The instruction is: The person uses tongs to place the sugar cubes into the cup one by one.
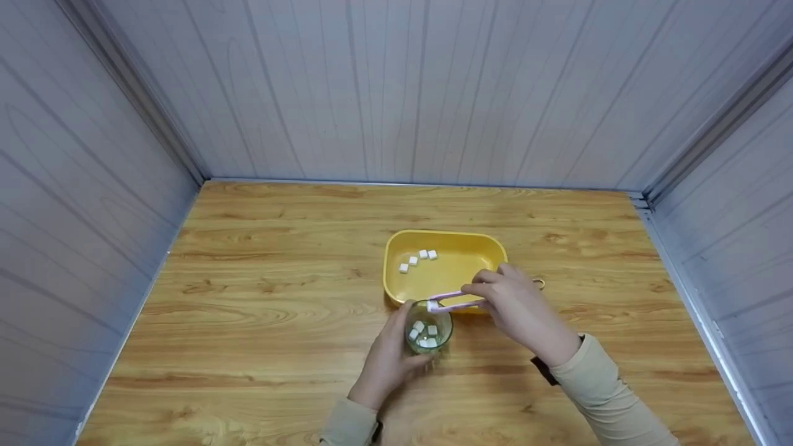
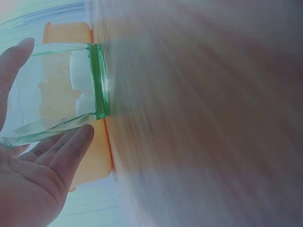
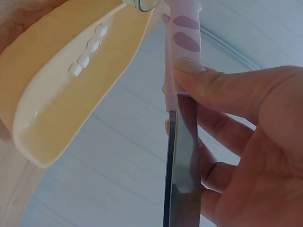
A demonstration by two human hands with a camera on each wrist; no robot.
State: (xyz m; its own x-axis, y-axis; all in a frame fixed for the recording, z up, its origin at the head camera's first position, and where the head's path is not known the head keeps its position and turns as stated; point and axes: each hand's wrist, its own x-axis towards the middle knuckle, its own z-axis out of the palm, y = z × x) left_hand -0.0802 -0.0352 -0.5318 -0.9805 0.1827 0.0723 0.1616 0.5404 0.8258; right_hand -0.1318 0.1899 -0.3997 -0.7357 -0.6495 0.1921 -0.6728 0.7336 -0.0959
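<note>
Two hands are working in the head view. The left hand [image 1: 385,357] is curling around a glass [image 1: 449,334] just in front of a yellow tray [image 1: 461,269]; several cubes [image 1: 432,330] are lying inside the glass. The right hand [image 1: 519,311] is pinching pink tongs [image 1: 464,304], whose tips are clamping a white cube [image 1: 432,306] at the glass's far rim. Easing pressure would probably be dropping that cube; tips catching the rim could be tilting the glass. The tray's near wall is limiting forward travel, while the worktop [image 1: 260,279] is extending sideways, giving lateral room.

In the left wrist view, thumb and fingers are spanning the glass, whose green base is apparently resting on the worktop. A loosening grip could be letting it slide.

In the right wrist view, the grip is pressing the tongs together; their tips are lying outside the frame. Four cubes [image 3: 93,45] are sitting in the tray.
</note>
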